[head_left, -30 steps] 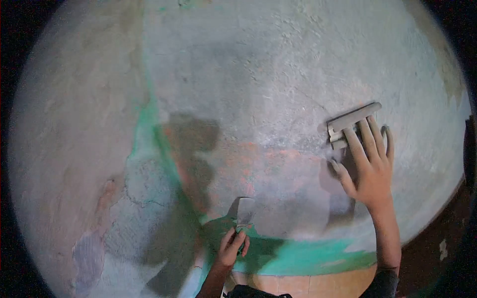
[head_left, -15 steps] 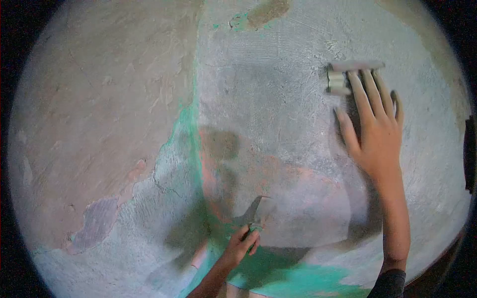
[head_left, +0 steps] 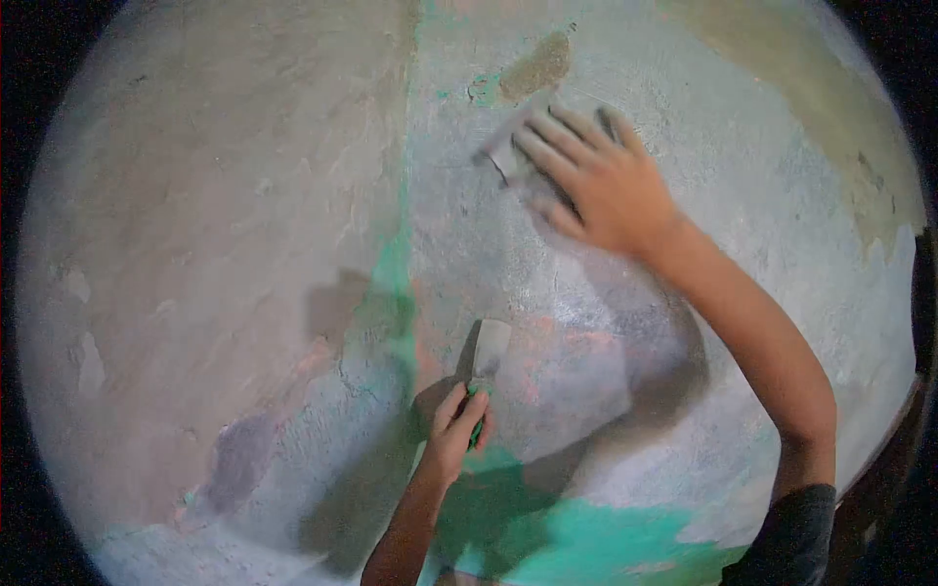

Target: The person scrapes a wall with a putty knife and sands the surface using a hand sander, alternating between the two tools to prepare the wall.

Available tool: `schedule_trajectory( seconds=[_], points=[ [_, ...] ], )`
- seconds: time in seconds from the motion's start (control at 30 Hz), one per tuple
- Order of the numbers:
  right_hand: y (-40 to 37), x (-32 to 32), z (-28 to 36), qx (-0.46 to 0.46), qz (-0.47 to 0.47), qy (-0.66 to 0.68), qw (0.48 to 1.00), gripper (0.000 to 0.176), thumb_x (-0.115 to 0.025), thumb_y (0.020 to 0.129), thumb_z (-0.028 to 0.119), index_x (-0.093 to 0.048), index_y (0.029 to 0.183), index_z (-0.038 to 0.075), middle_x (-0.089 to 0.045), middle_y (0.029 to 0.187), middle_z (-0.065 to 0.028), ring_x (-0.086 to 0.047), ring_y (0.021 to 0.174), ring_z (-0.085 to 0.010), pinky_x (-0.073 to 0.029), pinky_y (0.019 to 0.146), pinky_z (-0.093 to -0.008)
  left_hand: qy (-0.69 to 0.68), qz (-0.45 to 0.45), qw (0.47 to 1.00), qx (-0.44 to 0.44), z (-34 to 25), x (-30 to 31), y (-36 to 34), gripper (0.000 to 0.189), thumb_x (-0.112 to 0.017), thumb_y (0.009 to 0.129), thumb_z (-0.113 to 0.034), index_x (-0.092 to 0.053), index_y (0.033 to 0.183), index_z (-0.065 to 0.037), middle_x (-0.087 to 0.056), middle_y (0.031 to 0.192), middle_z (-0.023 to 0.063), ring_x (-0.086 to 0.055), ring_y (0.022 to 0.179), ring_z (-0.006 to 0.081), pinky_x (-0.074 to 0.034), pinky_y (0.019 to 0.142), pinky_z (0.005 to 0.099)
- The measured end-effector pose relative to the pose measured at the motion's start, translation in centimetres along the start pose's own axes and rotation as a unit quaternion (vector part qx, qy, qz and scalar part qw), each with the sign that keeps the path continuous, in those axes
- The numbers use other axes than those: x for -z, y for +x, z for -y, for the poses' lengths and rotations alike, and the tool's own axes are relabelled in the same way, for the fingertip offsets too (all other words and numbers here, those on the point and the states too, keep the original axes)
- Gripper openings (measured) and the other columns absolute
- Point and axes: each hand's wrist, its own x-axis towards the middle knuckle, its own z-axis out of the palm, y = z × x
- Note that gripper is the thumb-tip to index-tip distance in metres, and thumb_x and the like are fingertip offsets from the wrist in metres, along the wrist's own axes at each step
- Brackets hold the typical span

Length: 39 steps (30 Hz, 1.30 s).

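Observation:
My right hand (head_left: 611, 186) lies nearly flat on the upper wall, fingers slightly spread, pressing a greyish folded sheet of sandpaper (head_left: 502, 156) against the plaster. Motion smears its fingertips, and the hand covers much of the sheet. Lower down, my left hand (head_left: 459, 425) is closed round the green handle of a putty knife (head_left: 491, 347). Its broad, pale blade points upward, close to the wall (head_left: 586, 283). Just above the sandpaper is a brown bare patch (head_left: 536, 66) in the grey coating.
A vertical corner line with green paint (head_left: 403, 210) separates the brownish left wall (head_left: 225, 176) from the grey one. Bright green paint (head_left: 606, 535) shows at the bottom. A dark area (head_left: 884, 479) borders the wall at lower right.
My right hand has swept left across the wall with the sandpaper, tilting as it went. My left hand and putty knife have moved up and slightly left, blade now more upright. The view has shifted slightly.

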Motion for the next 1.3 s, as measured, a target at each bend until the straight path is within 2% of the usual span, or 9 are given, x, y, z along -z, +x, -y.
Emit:
schedule_trajectory(
  seconds=[0.17, 0.3, 0.43, 0.57, 0.67, 0.83, 1.03, 1.13, 1.3],
  points=[
    [3.4, -1.4, -0.3, -0.107, -0.057, -0.082, 0.989, 0.064, -0.053, 0.086, 0.048, -0.045, 0.138, 0.011, -0.044, 0.143, -0.0082, -0.039, 0.134, -0.0258, -0.029, 0.106, -0.0554, -0.023, -0.027, 0.999, 0.025, -1.9, 0.4, -0.7, 0.019, -0.045, 0.101, -0.025, -0.052, 0.097, -0.008, -0.049, 0.07, -0.0005, -0.044, 0.054, 0.0091, -0.035, 0.049, 0.0261],
    [2.8, -1.5, 1.7, 0.01, -0.024, -0.017, 1.0, 0.061, -0.05, 0.089, 0.047, -0.045, 0.139, 0.013, -0.045, 0.143, -0.0087, -0.041, 0.133, -0.0255, -0.028, 0.106, -0.0572, -0.03, -0.03, 0.999, 0.022, -2.4, 1.9, -2.3, 0.018, -0.045, 0.101, -0.024, -0.052, 0.1, -0.008, -0.048, 0.07, -0.0008, -0.044, 0.054, 0.0089, -0.036, 0.048, 0.0263],
    [5.4, -1.1, -0.6, -0.165, -0.054, -0.079, 0.982, 0.063, -0.046, 0.091, 0.049, -0.041, 0.142, 0.012, -0.043, 0.145, -0.0085, -0.037, 0.136, -0.0263, -0.026, 0.108, -0.0578, -0.015, -0.059, 0.998, 0.015, -3.9, 2.7, -3.7, 0.017, -0.044, 0.101, -0.022, -0.052, 0.1, -0.007, -0.048, 0.07, -0.0006, -0.044, 0.054, 0.0093, -0.036, 0.049, 0.0264],
    [5.2, -1.7, 0.6, -0.027, -0.029, -0.058, 0.998, 0.06, -0.041, 0.095, 0.047, -0.04, 0.142, 0.011, -0.04, 0.147, -0.0093, -0.036, 0.137, -0.0253, -0.023, 0.11, -0.0562, -0.006, -0.055, 0.998, -0.009, -4.3, 4.2, -4.4, 0.017, -0.044, 0.1, -0.022, -0.052, 0.1, -0.007, -0.048, 0.069, -0.0002, -0.044, 0.054, 0.0094, -0.036, 0.05, 0.0258],
    [6.6, -1.0, -3.0, -0.167, -0.077, -0.098, 0.978, 0.065, -0.047, 0.09, 0.049, -0.044, 0.138, 0.007, -0.046, 0.142, -0.0117, -0.037, 0.136, -0.0263, -0.026, 0.108, -0.0539, 0.001, -0.043, 0.999, -0.006, -4.3, 5.8, -5.0, 0.021, -0.048, 0.099, -0.025, -0.052, 0.108, -0.007, -0.051, 0.071, 0.0007, -0.045, 0.055, 0.0105, -0.036, 0.049, 0.0259],
    [4.5, -1.7, 1.2, -0.037, -0.022, -0.014, 0.999, 0.061, -0.043, 0.093, 0.047, -0.041, 0.141, 0.009, -0.042, 0.146, -0.0111, -0.035, 0.137, -0.0288, -0.022, 0.11, -0.0561, 0.007, -0.047, 0.999, -0.007, -4.9, 7.2, -5.7, 0.021, -0.048, 0.098, -0.025, -0.052, 0.108, -0.007, -0.05, 0.072, 0.0007, -0.045, 0.056, 0.0105, -0.036, 0.049, 0.0254],
    [3.7, -0.8, 3.7, -0.207, -0.036, -0.067, 0.975, 0.062, -0.048, 0.09, 0.048, -0.044, 0.139, 0.011, -0.045, 0.144, -0.0101, -0.038, 0.135, -0.029, -0.026, 0.109, -0.0531, 0.003, -0.04, 0.999, -0.002, -5.4, 7.4, -6.5, 0.02, -0.046, 0.099, -0.022, -0.054, 0.106, -0.005, -0.05, 0.074, 0.0001, -0.045, 0.06, 0.0095, -0.037, 0.053, 0.0249],
    [1.5, -0.2, 7.7, -0.111, -0.057, 0.017, 0.992, 0.05, -0.055, 0.088, 0.039, -0.054, 0.127, 0.008, -0.053, 0.133, -0.0109, -0.046, 0.127, -0.0279, -0.032, 0.104, -0.0522, 0.008, -0.036, 0.999, 0.003, -5.8, 7.6, -7.5, 0.021, -0.046, 0.099, -0.022, -0.055, 0.107, -0.004, -0.05, 0.075, 0.0006, -0.045, 0.061, 0.01, -0.038, 0.053, 0.0256],
    [0.9, -0.1, 8.8, -0.185, -0.105, 0.132, 0.968, 0.03, -0.061, 0.087, 0.018, -0.061, 0.115, 0.007, -0.063, 0.113, -0.011, -0.058, 0.11, -0.0274, -0.041, 0.093, -0.0418, 0.019, -0.029, 0.999, 0.002, -4.6, 8.3, -8.1, 0.028, -0.046, 0.097, -0.025, -0.051, 0.117, -0.006, -0.051, 0.073, 0.0017, -0.046, 0.056, 0.0106, -0.036, 0.05, 0.0249]
  ],
)
